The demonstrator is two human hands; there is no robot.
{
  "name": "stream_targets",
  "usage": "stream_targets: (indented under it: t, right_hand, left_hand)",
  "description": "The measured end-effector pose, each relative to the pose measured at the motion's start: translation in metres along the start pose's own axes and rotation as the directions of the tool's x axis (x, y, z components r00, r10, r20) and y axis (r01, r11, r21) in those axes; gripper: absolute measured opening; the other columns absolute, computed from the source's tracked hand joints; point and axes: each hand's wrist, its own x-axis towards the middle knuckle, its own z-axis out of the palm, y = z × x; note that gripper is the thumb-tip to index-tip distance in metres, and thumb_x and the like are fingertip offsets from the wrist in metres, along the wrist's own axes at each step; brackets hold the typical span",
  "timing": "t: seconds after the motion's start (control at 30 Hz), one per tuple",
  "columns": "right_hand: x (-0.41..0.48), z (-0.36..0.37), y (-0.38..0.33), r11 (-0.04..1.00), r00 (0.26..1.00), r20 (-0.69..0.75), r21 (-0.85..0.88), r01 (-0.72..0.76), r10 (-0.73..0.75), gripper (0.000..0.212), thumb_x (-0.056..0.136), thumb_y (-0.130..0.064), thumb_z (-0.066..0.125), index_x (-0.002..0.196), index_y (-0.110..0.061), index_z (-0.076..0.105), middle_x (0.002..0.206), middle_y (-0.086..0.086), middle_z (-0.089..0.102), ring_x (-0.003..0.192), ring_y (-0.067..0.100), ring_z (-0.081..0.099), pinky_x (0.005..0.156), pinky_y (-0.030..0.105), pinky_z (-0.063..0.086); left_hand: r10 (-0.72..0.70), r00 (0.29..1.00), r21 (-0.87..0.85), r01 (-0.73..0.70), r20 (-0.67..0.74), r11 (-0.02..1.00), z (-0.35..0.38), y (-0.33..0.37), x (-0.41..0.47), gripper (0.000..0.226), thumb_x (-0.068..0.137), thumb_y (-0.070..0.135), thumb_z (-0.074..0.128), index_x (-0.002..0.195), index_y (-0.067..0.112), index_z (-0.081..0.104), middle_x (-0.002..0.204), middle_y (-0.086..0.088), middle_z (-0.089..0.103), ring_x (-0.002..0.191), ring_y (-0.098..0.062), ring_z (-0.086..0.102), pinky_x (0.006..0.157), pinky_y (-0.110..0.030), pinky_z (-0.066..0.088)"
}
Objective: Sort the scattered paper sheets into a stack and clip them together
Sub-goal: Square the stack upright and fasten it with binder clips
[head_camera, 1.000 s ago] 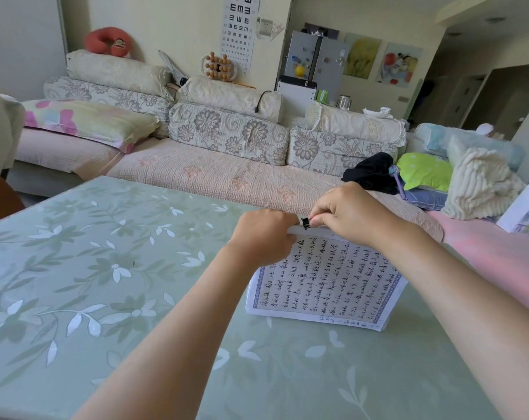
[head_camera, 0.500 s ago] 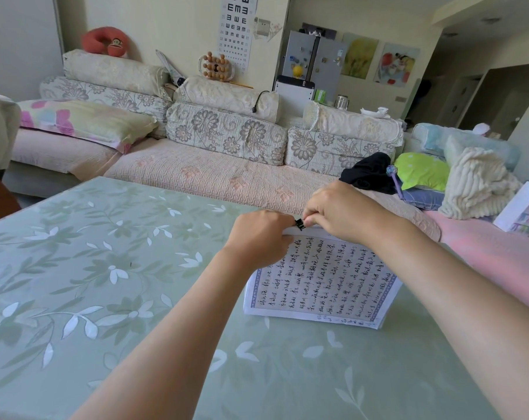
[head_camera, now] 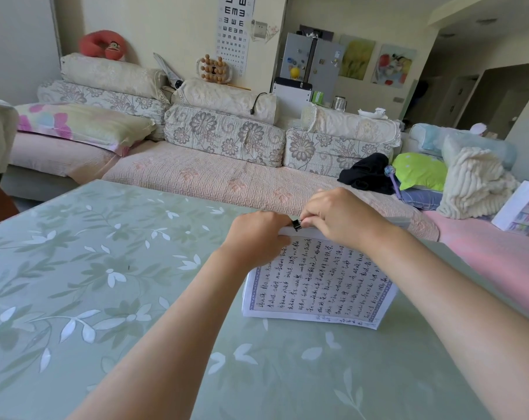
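Reaching out over the green leaf-patterned worktop point(head_camera: 105, 283), both forearms meet at the paper stack point(head_camera: 317, 286). Nearest, below the fingers, the stack's lower edge rests on the worktop while the sheets lean up and away, written face toward the person. Propping it this way probably lets the worktop square the bottom edges and carry the weight, so the hands need only steady the top.

At the upper edge, the left hand point(head_camera: 257, 234) curls its fingers over the sheets and grips them, likely pressing the layers together so they do not fan apart. Just to the right of those fingers, on the same edge, sits a small black binder clip point(head_camera: 297, 224). The right hand point(head_camera: 339, 218) comes at it from the other side, its fingers point(head_camera: 311, 219) bunched and pinching the clip. Whether the clip's mouth already bites the paper or is held apart cannot be told, since the fingertips hide it.

The sheets already lie as one stack, so clipping looks like the step in hand.

Beyond the fingers, well apart from the stack, a floral sofa point(head_camera: 226, 177) runs past the worktop's far edge.
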Motion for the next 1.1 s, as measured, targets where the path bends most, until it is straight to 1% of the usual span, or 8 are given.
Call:
stream_targets:
  t: [0.23, 0.5, 0.6, 0.7, 0.8, 0.97, 1.03, 1.1]
  right_hand:
    - [-0.003, 0.003, -0.001, 0.982, 0.987, 0.06, 0.106, -0.155, 0.15, 0.002, 0.092, -0.024, 0.067, 0.093, -0.022, 0.067, 0.094, -0.01, 0.062, 0.089, 0.007, 0.057, 0.085, 0.025, 0.048]
    - [-0.015, -0.005, -0.002, 0.778, 0.863, -0.19, 0.552, -0.3, 0.467, 0.014, 0.078, -0.016, 0.083, 0.083, -0.025, 0.074, 0.08, -0.008, 0.074, 0.075, 0.005, 0.068, 0.077, 0.021, 0.052]
    - [-0.032, -0.008, -0.02, 0.714, 0.926, 0.122, 0.604, -0.355, 0.357, 0.008, 0.081, -0.016, 0.081, 0.083, -0.023, 0.076, 0.076, 0.0, 0.075, 0.059, 0.01, 0.066, 0.064, 0.031, 0.056]
    - [-0.058, 0.036, -0.033, 0.746, 0.839, 0.438, 0.428, -0.511, 0.323, 0.014, 0.082, -0.018, 0.079, 0.095, -0.025, 0.078, 0.087, -0.008, 0.076, 0.06, 0.004, 0.064, 0.066, 0.027, 0.054]
    - [-0.084, 0.086, -0.025, 0.792, 0.768, 0.554, 0.287, -0.539, 0.322, 0.022, 0.081, -0.015, 0.074, 0.101, -0.024, 0.078, 0.083, -0.013, 0.072, 0.058, -0.011, 0.058, 0.061, 0.007, 0.044]
    - [-0.106, 0.119, -0.02, 0.796, 0.723, 0.614, 0.243, -0.554, 0.316, 0.038, 0.08, -0.015, 0.065, 0.114, -0.029, 0.073, 0.102, -0.01, 0.073, 0.087, 0.002, 0.063, 0.076, 0.014, 0.046]
    - [-0.102, 0.113, -0.019, 0.822, 0.76, 0.578, 0.252, -0.511, 0.295, 0.039, 0.082, -0.022, 0.066, 0.119, -0.033, 0.07, 0.103, -0.017, 0.068, 0.083, -0.007, 0.058, 0.077, 0.016, 0.047]
    - [-0.093, 0.091, -0.018, 0.879, 0.916, 0.243, 0.286, -0.382, 0.319, 0.018, 0.084, -0.026, 0.068, 0.101, -0.028, 0.075, 0.084, -0.023, 0.062, 0.07, -0.014, 0.052, 0.067, 0.02, 0.043]
  left_hand:
    - [-0.002, 1.0, 0.022, 0.002, 0.009, 1.0, -0.002, 0.001, 0.0, 0.014, 0.094, 0.038, 0.056, 0.103, 0.028, 0.06, 0.096, 0.005, 0.065, 0.092, -0.02, 0.061, 0.063, -0.029, 0.033]
    - [0.02, 1.0, 0.005, -0.02, 0.014, 1.0, -0.002, 0.002, -0.001, 0.013, 0.095, 0.034, 0.054, 0.105, 0.032, 0.061, 0.095, 0.007, 0.064, 0.088, -0.019, 0.059, 0.062, -0.029, 0.035]
    - [0.031, 0.999, 0.011, -0.031, 0.009, 0.999, -0.002, 0.001, 0.001, 0.011, 0.095, 0.032, 0.053, 0.103, 0.031, 0.06, 0.093, 0.008, 0.062, 0.081, -0.017, 0.055, 0.062, -0.029, 0.036]
    - [0.031, 0.999, 0.041, -0.032, 0.025, 0.999, 0.0, 0.0, 0.004, 0.013, 0.096, 0.032, 0.051, 0.107, 0.031, 0.058, 0.086, 0.009, 0.055, 0.079, -0.018, 0.052, 0.063, -0.029, 0.04]
    - [0.032, 0.999, 0.061, -0.034, 0.04, 0.998, -0.001, 0.002, 0.006, 0.012, 0.098, 0.032, 0.05, 0.108, 0.032, 0.056, 0.086, 0.009, 0.056, 0.079, -0.018, 0.05, 0.064, -0.029, 0.042]
    - [0.044, 0.998, 0.105, -0.049, 0.052, 0.993, -0.003, 0.004, 0.006, 0.012, 0.098, 0.034, 0.049, 0.109, 0.032, 0.053, 0.093, 0.009, 0.058, 0.081, -0.018, 0.05, 0.063, -0.029, 0.035]
    - [0.042, 0.998, 0.116, -0.048, 0.05, 0.992, -0.002, 0.004, 0.007, 0.01, 0.098, 0.035, 0.049, 0.107, 0.033, 0.053, 0.097, 0.009, 0.062, 0.08, -0.017, 0.048, 0.063, -0.029, 0.034]
    - [0.049, 0.998, 0.118, -0.054, 0.044, 0.992, -0.002, 0.004, 0.006, 0.009, 0.098, 0.035, 0.049, 0.106, 0.032, 0.053, 0.098, 0.011, 0.062, 0.079, -0.016, 0.046, 0.063, -0.029, 0.034]
